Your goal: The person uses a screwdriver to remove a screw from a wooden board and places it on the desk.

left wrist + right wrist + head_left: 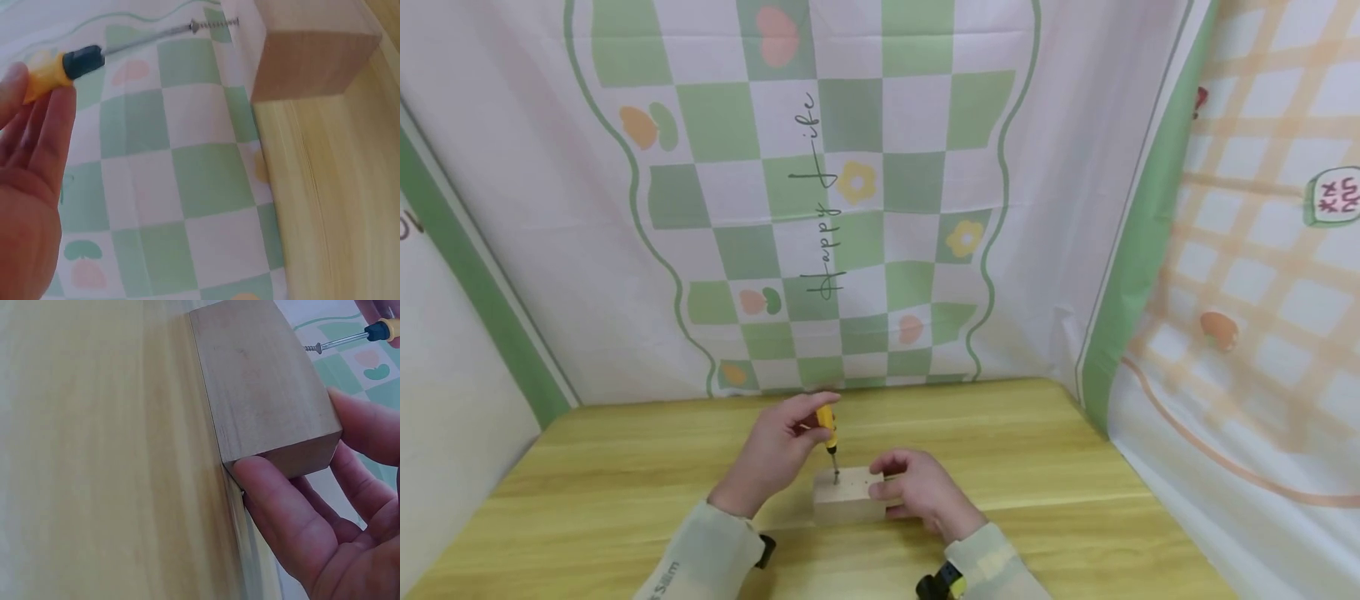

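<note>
My left hand pinches the yellow handle of a screwdriver with thumb and fingers. Its metal shaft points down at the block, black collar below the handle. At the shaft's tip a screw stands in the top face of a pale wooden block, much of its thread still showing above the wood. My right hand grips the block's right end, fingers and thumb spread around its edges. In the right wrist view, fingertips press on the end corners of the block. Small dark marks dot the top face beside the screw.
The block lies on a wood-grain table. Behind the table hangs a green-and-white checked cloth with printed lettering. At the right is another cloth with an orange check; a white one hangs on the left.
</note>
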Demonstrator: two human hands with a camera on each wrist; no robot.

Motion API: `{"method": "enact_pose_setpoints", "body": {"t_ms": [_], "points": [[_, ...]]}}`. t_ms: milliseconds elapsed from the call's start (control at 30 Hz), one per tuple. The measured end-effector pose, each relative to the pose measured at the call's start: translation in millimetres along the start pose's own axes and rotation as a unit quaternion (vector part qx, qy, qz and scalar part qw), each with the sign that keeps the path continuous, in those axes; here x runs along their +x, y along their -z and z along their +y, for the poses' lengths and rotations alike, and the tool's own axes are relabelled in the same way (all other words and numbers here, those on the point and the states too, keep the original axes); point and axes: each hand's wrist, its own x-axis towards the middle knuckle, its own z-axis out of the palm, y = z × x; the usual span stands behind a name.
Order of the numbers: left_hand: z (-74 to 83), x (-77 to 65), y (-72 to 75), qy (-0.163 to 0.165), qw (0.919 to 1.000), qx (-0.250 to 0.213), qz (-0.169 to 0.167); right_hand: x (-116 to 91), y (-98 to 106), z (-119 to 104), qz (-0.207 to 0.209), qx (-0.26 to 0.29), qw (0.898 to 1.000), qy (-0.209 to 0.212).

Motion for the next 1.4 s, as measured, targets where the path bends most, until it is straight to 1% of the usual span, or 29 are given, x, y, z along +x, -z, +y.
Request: {"method": "enact_pose_setpoints", "body": {"t_ms": [67,100,133,200,267,333,400,467,533,667,733,800,867,900,933,1000,1067,1133,1200,1233,1300,1400], "points": [[0.1,1.1,-2.9,-0.026,0.9993,0.027,0.01,0.0,0.1,0.2,0.001,-0.001,1.0,0.0],[0.2,1.4,-4.0,-0.033,0.9988,0.033,0.014,0.2,0.0,0.4,0.002,0.0,1.0,0.0],[0.0,1.3,-4.7,-0.037,0.9985,0.037,0.018,0.4,-0.2,0.8,0.002,-0.001,1.0,0.0],[-1.0,0.2,-4.5,-0.032,0.9986,0.035,0.02,1.1,-0.8,1.6,0.003,-0.002,1.0,0.002],[-1.1,-1.0,-2.8,-0.019,0.9996,0.016,0.011,1.6,-1.3,2.1,0.003,-0.002,1.0,0.002],[-1.3,-2.1,-0.4,0.0,0.9997,-0.024,-0.008,1.9,-1.3,2.4,0.003,0.0,1.0,0.0],[-1.0,-2.6,1.7,0.019,0.9977,-0.06,-0.026,2.0,-1.2,2.4,0.003,0.002,1.0,-0.002],[-1.0,-2.4,2.8,0.034,0.9955,-0.083,-0.031,2.4,-0.7,1.8,0.003,0.001,1.0,-0.002],[-0.6,-2.2,3.0,0.045,0.9953,-0.083,-0.023,2.2,-0.4,1.1,0.002,0.001,1.0,-0.002],[1.6,-2.3,1.4,0.066,0.9966,-0.047,0.013,1.2,-0.5,0.1,0.003,0.0,1.0,-0.001],[2.1,-2.9,0.3,0.068,0.9971,-0.024,0.024,0.9,-0.8,0.1,0.004,0.0,1.0,0.0],[1.4,-3.1,-0.5,0.053,0.9983,0.002,0.025,1.0,-0.8,0.3,0.004,-0.001,1.0,-0.001],[-0.2,-2.9,-0.5,0.028,0.9991,0.025,0.017,0.6,-0.6,0.2,0.002,-0.001,1.0,-0.001],[-1.2,-2.7,-0.2,0.014,0.9993,0.033,0.012,0.2,-0.7,-0.3,0.002,0.0,1.0,-0.001],[-1.8,-2.4,0.4,0.005,0.9995,0.031,0.004,0.0,-0.6,-0.2,0.001,0.003,1.0,-0.003],[-2.9,-2.1,2.0,-0.001,0.9998,0.012,-0.016,-0.1,-0.5,-0.1,-0.001,0.006,1.0,-0.006],[-3.4,-2.3,3.5,0.013,0.999,-0.026,-0.035,-0.2,-0.7,-0.1,-0.001,0.01,1.0,-0.007],[-3.2,-2.8,4.6,0.029,0.997,-0.056,-0.043,0.0,-0.3,0.1,-0.001,0.013,1.0,-0.009],[-2.5,-3.2,4.3,0.036,0.9968,-0.061,-0.037,-0.2,0.1,0.0,-0.001,0.013,1.0,-0.01],[-1.8,-3.4,3.7,0.035,0.9975,-0.054,-0.029,-0.3,0.4,-0.2,-0.001,0.013,1.0,-0.009],[-0.7,-3.4,1.5,0.018,0.9995,-0.025,-0.005,-0.7,0.8,-0.4,-0.001,0.012,1.0,-0.011],[0.3,-3.0,-2.9,-0.01,0.9994,0.021,0.025,-0.8,1.0,-0.5,-0.002,0.01,1.0,-0.008]]}}
